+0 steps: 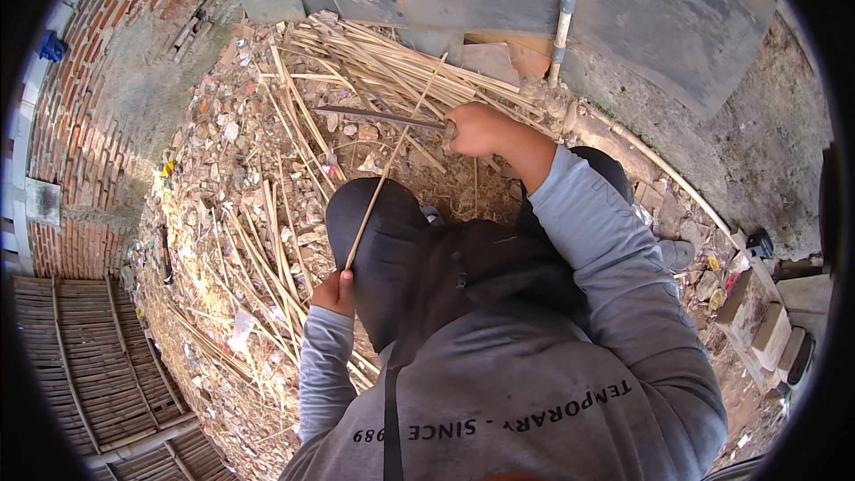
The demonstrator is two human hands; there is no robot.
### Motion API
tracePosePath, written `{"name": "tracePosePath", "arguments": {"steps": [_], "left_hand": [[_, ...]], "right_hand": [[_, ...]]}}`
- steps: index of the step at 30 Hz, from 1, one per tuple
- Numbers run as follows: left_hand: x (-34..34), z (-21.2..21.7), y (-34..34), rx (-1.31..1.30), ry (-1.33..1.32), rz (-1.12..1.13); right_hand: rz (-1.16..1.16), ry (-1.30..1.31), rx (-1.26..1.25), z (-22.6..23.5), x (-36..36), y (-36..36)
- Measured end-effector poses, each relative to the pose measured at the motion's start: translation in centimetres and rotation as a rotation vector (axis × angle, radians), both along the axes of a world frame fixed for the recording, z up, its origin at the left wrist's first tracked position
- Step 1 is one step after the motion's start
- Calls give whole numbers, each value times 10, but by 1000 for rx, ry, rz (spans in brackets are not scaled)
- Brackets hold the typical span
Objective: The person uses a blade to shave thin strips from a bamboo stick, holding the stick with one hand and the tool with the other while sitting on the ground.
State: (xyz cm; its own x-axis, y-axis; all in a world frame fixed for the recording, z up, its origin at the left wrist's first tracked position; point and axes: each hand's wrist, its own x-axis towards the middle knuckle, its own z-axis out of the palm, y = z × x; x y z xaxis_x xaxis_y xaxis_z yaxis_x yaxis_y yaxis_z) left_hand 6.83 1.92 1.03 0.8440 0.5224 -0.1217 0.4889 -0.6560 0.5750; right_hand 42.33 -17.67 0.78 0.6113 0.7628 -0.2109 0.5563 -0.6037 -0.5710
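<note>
Between the thumb and fingers of my left hand [334,292], beside my left knee, is the lower end of a thin bamboo strip [379,185]. The strip slants up and away over my dark-trousered knee. My right hand [481,130] is closed round the handle of a long knife [374,114], mostly hidden in the fist. Its blade points left and crosses the strip near the strip's far part; whether the edge touches it I cannot tell.
Beyond my hands lies a heap of split bamboo strips [383,58], with more strips [272,254] over the rubble at left. A pole [567,13] stands before grey panels [663,13]. A brick wall [85,116] and bamboo slatting [98,361] border the left; wooden pieces [755,325] lie right.
</note>
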Motion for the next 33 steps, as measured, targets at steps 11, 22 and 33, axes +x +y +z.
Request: {"name": "tracePosePath", "arguments": {"steps": [11,22,33], "left_hand": [[-2,-3,0,-17,-38,9],[2,4,-3,0,13,8],[-3,1,2,0,45,16]], "right_hand": [[64,-75,31,-4,-5,3],[-9,-62,12,-6,1,-2],[-65,-27,28,-8,2,6]]}}
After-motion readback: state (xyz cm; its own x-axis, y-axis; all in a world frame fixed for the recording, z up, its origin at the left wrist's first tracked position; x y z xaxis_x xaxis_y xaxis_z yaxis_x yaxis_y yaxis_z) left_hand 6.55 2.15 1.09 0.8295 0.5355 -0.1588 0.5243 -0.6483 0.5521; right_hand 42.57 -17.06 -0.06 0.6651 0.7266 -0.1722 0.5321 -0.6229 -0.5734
